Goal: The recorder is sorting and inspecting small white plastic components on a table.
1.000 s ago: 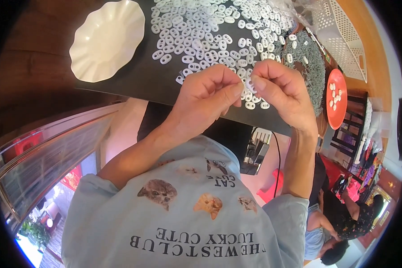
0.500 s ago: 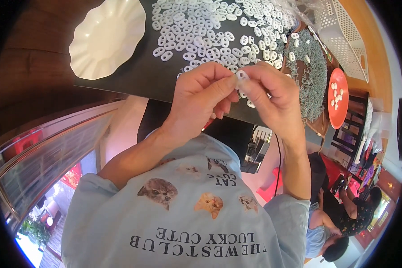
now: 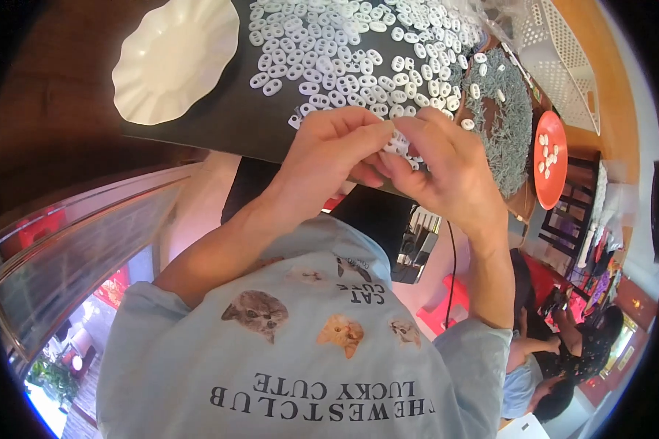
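Observation:
Over the table's near edge, my left hand (image 3: 329, 150) and my right hand (image 3: 450, 164) meet fingertip to fingertip. The left thumb and index finger are pinched together, touching the right fingers. My right hand is curled, thumb below its index finger. White two-holed pieces (image 3: 397, 144) show in the gap between the hands; whether one is held or all lie on the table, I cannot tell. What the fingertips grip is hidden. Beyond them, many small white oval two-holed pieces (image 3: 322, 62) are spread on the dark tabletop (image 3: 220, 121).
A cream scalloped dish (image 3: 176, 66) stands at the far left. To the right lie a heap of grey-green short strands (image 3: 512, 121), a red plate (image 3: 549, 183) with several white pieces, and a white perforated basket (image 3: 564, 69). Other people (image 3: 578, 344) sit at the lower right.
The white two-holed piece visible at my fingertips before is no longer plain to see. My right hand has turned and shifted slightly down and right; my left hand has barely moved.

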Tool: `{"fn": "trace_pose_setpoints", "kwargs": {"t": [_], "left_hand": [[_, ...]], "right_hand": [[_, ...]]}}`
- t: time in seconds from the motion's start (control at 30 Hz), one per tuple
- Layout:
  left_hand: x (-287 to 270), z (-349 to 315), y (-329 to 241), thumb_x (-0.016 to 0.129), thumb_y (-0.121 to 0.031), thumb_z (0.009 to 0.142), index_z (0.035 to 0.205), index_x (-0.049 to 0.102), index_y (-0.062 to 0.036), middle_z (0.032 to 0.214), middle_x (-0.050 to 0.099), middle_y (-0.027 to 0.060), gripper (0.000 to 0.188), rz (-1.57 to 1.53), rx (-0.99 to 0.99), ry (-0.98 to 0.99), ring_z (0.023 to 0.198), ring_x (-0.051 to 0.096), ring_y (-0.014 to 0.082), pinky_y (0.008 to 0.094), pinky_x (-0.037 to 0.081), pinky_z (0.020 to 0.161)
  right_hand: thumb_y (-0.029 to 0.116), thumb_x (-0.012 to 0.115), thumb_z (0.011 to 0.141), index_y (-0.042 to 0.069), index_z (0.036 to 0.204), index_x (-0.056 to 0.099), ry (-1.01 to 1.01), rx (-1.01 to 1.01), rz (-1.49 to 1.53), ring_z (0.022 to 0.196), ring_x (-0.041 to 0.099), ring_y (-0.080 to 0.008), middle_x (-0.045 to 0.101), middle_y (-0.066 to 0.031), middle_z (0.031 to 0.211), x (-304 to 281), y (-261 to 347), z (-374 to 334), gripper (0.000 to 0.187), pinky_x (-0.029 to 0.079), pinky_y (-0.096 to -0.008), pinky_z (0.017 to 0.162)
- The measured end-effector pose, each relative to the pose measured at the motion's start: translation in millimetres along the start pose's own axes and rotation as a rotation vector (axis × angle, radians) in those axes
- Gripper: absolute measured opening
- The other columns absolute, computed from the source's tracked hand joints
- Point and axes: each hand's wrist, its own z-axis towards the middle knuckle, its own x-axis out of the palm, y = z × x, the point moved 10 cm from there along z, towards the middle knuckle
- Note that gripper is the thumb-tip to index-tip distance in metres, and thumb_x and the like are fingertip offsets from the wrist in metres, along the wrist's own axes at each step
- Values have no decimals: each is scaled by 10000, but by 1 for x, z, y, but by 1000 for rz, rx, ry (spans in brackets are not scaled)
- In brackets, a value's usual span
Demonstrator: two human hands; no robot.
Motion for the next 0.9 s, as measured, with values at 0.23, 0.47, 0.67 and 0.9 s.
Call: {"fn": "trace_pose_setpoints", "kwargs": {"t": [0.23,0.47,0.67,0.9], "left_hand": [[11,-1,-8,610,-226,935,898,643,-23,775,632,16,209,89,9,36,690,595,67,220,501,625],[10,-1,-6,611,-206,942,898,653,-35,778,640,8,181,130,5,55,669,612,68,205,515,617],[11,1,-2,599,-196,949,880,644,-31,778,635,11,184,121,-3,67,683,619,72,211,519,622],[7,2,4,598,-174,949,909,645,-15,788,646,24,170,89,-9,56,676,633,73,209,534,632]], "right_hand": [[87,747,736,13,979,606,-23,46,-2,603,590,-277,559,-110,771,-9,0,-2,290,482,-363,511],[54,742,744,8,976,605,30,49,-7,605,586,-261,557,-109,771,-6,3,-4,274,477,-350,521],[45,732,752,3,972,600,29,36,-8,586,576,-254,544,-106,766,-3,1,-8,259,469,-350,505],[53,733,761,2,970,593,17,24,-20,563,560,-252,534,-105,760,1,2,-9,257,463,-353,496]]}}
